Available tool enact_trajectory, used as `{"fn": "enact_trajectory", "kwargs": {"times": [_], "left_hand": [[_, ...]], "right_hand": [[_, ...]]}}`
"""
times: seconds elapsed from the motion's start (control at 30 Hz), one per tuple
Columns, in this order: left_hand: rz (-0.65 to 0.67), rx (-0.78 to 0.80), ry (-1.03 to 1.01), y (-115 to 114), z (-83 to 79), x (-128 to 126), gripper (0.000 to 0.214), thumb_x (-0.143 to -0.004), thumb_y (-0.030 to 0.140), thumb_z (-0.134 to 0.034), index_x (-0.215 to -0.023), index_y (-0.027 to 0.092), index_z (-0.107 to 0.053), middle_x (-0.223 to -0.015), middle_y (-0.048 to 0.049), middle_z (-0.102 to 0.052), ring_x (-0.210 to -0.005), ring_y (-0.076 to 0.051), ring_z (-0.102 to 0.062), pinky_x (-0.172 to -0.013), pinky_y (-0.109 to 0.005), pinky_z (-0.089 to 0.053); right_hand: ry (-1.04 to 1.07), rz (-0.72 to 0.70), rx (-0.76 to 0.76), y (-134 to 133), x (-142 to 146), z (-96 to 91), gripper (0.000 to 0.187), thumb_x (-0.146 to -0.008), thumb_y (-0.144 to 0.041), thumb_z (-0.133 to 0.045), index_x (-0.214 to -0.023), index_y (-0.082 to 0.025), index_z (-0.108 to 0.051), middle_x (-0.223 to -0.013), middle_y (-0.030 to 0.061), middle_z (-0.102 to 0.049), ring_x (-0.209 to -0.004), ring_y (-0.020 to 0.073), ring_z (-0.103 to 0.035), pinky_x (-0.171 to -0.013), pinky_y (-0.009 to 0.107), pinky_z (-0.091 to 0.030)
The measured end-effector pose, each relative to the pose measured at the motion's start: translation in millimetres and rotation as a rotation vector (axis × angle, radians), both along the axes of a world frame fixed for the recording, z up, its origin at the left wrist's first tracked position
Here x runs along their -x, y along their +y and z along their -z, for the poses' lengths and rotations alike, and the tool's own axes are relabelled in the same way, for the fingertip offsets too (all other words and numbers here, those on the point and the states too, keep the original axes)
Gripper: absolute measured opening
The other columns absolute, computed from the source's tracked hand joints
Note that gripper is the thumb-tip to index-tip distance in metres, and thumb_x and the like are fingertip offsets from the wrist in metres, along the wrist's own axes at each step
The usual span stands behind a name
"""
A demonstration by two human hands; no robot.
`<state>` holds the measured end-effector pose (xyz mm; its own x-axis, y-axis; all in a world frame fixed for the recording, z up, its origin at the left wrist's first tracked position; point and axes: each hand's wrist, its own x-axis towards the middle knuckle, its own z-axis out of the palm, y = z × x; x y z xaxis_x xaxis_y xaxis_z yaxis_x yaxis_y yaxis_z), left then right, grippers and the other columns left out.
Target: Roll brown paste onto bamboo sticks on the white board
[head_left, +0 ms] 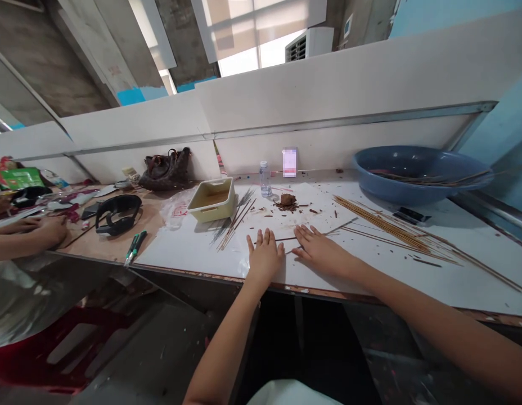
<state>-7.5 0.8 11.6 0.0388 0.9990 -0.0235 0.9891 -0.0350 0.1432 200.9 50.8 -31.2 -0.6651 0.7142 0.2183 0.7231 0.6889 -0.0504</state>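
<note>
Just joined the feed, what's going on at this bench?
A person has their left hand and right hand flat, palms down, on a white bench top, near thin wooden sticks. A brown lump lies ahead of them, with a blue basin to the right. Another person's hands are at far left.

Left hand (265,256) and right hand (322,250) lie flat on the counter (370,275), a lump of clay (287,199) just ahead of them (on a sheet (320,211)); a tray (211,199) sits left, a basin (417,174) back right, loose sticks (383,226) before it.
</note>
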Motion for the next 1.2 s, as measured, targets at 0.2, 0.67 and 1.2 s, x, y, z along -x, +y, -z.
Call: {"fn": "enact_trajectory", "kwargs": {"times": [0.2, 0.67, 1.2], "left_hand": [[0.02, -0.084, -0.015, -55.2, 20.4, 3.5, 0.064, -0.118, 0.043, -0.031, -0.177, 0.02, -0.037, -0.184, -0.008, -0.028, -0.175, -0.037, -0.016, -0.139, -0.075, -0.014], [-0.024, -0.16, -0.276, -75.4, 20.1, 4.0, 0.06, -0.117, 0.036, -0.035, -0.176, 0.026, -0.041, -0.188, -0.0058, -0.017, -0.175, -0.038, 0.005, -0.138, -0.076, -0.012], [-0.093, 0.071, -1.525, -103.0, 0.1, -37.6, 0.057, -0.09, 0.074, -0.078, -0.094, 0.018, -0.086, -0.091, -0.0087, -0.081, -0.091, -0.026, -0.073, -0.087, -0.035, -0.057]], "right_hand": [[0.036, 0.002, -0.219, -49.0, -17.9, 29.3, 0.081, -0.115, -0.062, -0.037, -0.171, -0.005, -0.044, -0.171, 0.0267, -0.052, -0.16, 0.0377, -0.051, -0.131, 0.057, -0.044], [0.144, 0.081, -0.344, -24.6, -89.1, -2.5, 0.03, -0.109, -0.017, -0.049, -0.093, -0.018, -0.074, -0.142, 0.0211, -0.076, -0.154, 0.0387, -0.057, -0.132, 0.066, -0.041], [0.747, 0.203, -0.335, -156.9, 39.0, -8.2, 0.028, -0.103, -0.02, -0.067, -0.126, -0.034, -0.074, -0.149, 0.0123, -0.072, -0.16, 0.0484, -0.047, -0.114, 0.079, -0.057]]}}
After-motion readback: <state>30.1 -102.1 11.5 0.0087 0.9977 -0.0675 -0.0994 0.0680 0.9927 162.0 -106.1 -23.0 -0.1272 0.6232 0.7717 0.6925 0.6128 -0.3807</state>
